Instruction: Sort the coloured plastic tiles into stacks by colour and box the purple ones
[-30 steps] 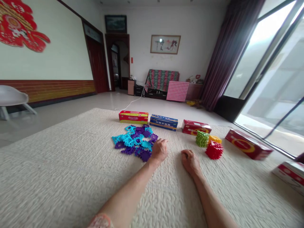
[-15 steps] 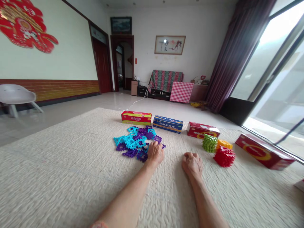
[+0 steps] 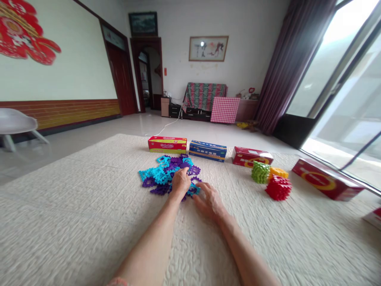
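A loose heap of cyan and purple toothed plastic pieces (image 3: 159, 174) lies on the cream quilted mat (image 3: 89, 210). My left hand (image 3: 180, 183) is over the right side of this heap with its fingers curled together; whatever they hold is hidden. At the heap's right edge, my right hand (image 3: 210, 201) has thumb and fingers apart beside a cyan piece (image 3: 195, 190), its fingertips close to it; I cannot tell if they touch. Further right stand neat stacks of similar pieces: a green stack (image 3: 260, 172), a yellow stack (image 3: 279, 173) and a red stack (image 3: 279, 188).
Behind the heap are a red and yellow box (image 3: 167, 145) and a blue box (image 3: 207, 151). A dark red box (image 3: 251, 157) stands behind the stacks, a larger red box (image 3: 326, 180) to their right. Another box (image 3: 373, 217) shows at the right edge.
My right hand has moved left from the bare mat to the heap, its fingers spreading. My left hand has shifted slightly left and up over the pieces. The view has turned a little.
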Available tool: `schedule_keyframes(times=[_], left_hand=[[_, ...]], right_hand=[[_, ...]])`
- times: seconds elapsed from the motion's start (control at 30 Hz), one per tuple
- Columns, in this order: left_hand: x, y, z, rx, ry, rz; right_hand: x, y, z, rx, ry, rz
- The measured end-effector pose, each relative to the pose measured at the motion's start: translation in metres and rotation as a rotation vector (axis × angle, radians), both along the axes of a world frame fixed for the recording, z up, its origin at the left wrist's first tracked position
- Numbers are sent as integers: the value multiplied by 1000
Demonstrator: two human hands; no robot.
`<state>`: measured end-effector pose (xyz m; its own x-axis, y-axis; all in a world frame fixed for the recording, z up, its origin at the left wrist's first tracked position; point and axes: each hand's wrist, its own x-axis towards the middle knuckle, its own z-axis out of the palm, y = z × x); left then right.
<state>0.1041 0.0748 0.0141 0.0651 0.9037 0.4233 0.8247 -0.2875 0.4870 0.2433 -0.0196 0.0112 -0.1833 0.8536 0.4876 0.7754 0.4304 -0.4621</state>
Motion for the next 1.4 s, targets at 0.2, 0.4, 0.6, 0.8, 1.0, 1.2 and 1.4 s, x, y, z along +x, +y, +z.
schedule_keyframes(times=[0.2, 0.4, 0.6, 0.8, 1.0, 1.2, 1.4], left_hand=[[0, 2, -4, -1, -11, -29], [-3, 5, -3, -12, -61, -31], [-5, 8, -1, -49, -90, -1], [-2, 4, 0, -61, -37, -7], [3, -1, -1, 76, 67, -215], [17, -10, -1, 71, 222, -488], [22, -15, -2, 31, 235, -462]], right_hand=[[-10, -1, -4, -6, -54, 5], [10, 8, -6, 83, 222, 64], [38, 16, -13, 127, 253, -365], [38, 16, -16, 35, 82, -341], [26, 11, -10, -143, -200, -239], [26, 11, -5, -163, -210, -223], [28, 16, -7, -77, -170, -271]])
